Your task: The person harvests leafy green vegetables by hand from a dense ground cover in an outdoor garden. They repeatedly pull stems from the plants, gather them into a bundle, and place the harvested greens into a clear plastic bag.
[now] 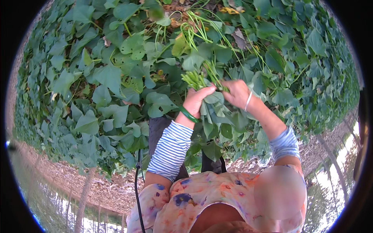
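Observation:
My left hand (196,99) is closed around a bunch of picked sweet potato leaves (211,116). The pale green stem ends (193,80) stick up past its thumb, and the leaves hang below. Close by on the right, my right hand (237,93) pinches a smaller group of stems (212,72), its fingers bent inward against the bunch. Just where those stems end among the leaves behind is hard to tell. A green bangle (188,114) circles my left wrist and a pale bangle (248,101) my right.
Dense sweet potato foliage (107,77) spreads around both hands; some leaves have holes. Bare bent stalks (198,29) stand beyond the hands, near dry brown leaves (240,38). A black cable (137,186) hangs at my left. Leaf-littered ground (116,189) and tree trunks (84,198) lie behind.

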Action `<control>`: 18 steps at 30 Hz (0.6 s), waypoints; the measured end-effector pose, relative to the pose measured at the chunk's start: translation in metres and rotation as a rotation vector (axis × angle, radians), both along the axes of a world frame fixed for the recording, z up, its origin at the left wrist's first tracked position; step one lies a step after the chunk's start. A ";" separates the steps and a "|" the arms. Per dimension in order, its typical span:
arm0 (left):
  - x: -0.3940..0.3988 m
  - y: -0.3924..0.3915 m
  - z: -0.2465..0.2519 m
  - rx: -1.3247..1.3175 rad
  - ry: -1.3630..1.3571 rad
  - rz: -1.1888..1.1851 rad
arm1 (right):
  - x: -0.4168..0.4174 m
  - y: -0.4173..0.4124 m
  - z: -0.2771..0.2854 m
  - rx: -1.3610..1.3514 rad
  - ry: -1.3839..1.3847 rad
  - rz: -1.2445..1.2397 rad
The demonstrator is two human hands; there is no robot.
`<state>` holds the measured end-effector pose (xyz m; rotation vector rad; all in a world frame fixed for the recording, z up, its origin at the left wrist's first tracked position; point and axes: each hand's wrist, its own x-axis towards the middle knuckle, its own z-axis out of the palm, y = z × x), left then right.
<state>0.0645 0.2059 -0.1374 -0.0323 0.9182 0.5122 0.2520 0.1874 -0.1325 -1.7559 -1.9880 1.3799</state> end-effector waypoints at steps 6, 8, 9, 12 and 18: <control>0.011 -0.009 0.001 -0.023 -0.141 0.022 | -0.007 -0.021 0.033 -0.044 0.060 -0.187; 0.011 -0.002 0.011 -0.025 -0.153 0.010 | -0.004 -0.032 0.022 -0.040 0.084 -0.338; 0.013 -0.002 0.011 0.000 -0.161 0.032 | -0.003 -0.040 0.012 -0.024 0.137 -0.458; 0.016 -0.004 0.007 0.012 -0.145 0.067 | -0.022 -0.047 0.012 -0.446 0.659 -1.132; 0.006 0.001 0.013 0.114 -0.105 -0.147 | 0.014 -0.046 0.037 -0.700 0.490 -0.579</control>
